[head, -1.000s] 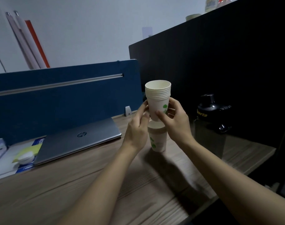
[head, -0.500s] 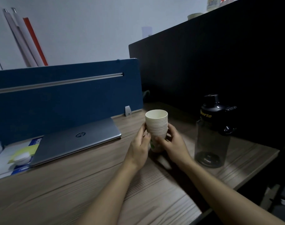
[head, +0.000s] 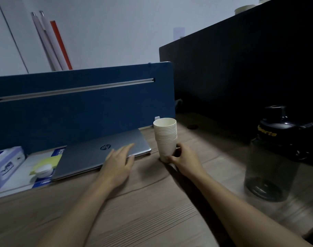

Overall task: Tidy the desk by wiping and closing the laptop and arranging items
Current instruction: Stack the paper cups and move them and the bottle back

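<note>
Right hand (head: pixel 183 158) is gripping the base of a stack of white paper cups (head: pixel 165 138), standing upright on the wood-grain desk (head: pixel 152 211), just right of the closed silver laptop (head: pixel 102 154). Left hand (head: pixel 117 164) is hovering w/ fingers spread, holding nothing, over the laptop's front edge. Dark translucent sports bottle w/ black lid (head: pixel 275 157) is standing well apart, far right.

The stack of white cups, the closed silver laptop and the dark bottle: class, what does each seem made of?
Stack of white cups: likely paper, matte, thin rolled rims. Closed silver laptop: probably metal or painted plastic, smooth satin sheen. Dark bottle: see-through smoky plastic, black lid.
</note>
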The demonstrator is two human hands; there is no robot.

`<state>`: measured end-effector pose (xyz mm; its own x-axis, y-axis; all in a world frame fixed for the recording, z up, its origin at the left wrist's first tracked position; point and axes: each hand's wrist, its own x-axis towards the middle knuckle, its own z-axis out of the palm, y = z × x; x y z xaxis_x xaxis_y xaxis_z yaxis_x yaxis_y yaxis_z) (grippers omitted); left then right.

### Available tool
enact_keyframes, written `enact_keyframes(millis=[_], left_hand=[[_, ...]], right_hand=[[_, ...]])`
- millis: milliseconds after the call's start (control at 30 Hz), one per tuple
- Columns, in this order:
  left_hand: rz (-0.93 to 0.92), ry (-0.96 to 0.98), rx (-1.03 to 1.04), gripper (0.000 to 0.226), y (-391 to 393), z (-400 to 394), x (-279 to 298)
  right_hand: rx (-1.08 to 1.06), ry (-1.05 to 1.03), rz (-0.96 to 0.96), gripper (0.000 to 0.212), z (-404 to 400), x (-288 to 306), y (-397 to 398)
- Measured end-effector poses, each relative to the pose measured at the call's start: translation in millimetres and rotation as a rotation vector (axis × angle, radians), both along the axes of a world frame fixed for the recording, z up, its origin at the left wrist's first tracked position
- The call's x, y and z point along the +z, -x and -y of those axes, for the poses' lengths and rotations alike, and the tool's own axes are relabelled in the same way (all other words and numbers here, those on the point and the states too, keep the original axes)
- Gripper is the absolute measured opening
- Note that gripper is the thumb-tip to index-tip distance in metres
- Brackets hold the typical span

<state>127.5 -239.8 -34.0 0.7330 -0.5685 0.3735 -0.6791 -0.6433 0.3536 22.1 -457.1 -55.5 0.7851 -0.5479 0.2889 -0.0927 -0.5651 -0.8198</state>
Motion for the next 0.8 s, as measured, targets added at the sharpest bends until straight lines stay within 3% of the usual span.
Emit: enact_keyframes(millis=[300, 800], left_hand=[[0.153, -0.07, 0.018, 0.033, -44, 0, -16], [0.19, -0.097, 0.051, 0.044, -52, 4, -26]], right_hand=[[-0.062, 0.028, -0.031, 0.037, 2, -5, -81], [-0.051, 0.097, -0.067, 0.035, 27, -3, -192]])
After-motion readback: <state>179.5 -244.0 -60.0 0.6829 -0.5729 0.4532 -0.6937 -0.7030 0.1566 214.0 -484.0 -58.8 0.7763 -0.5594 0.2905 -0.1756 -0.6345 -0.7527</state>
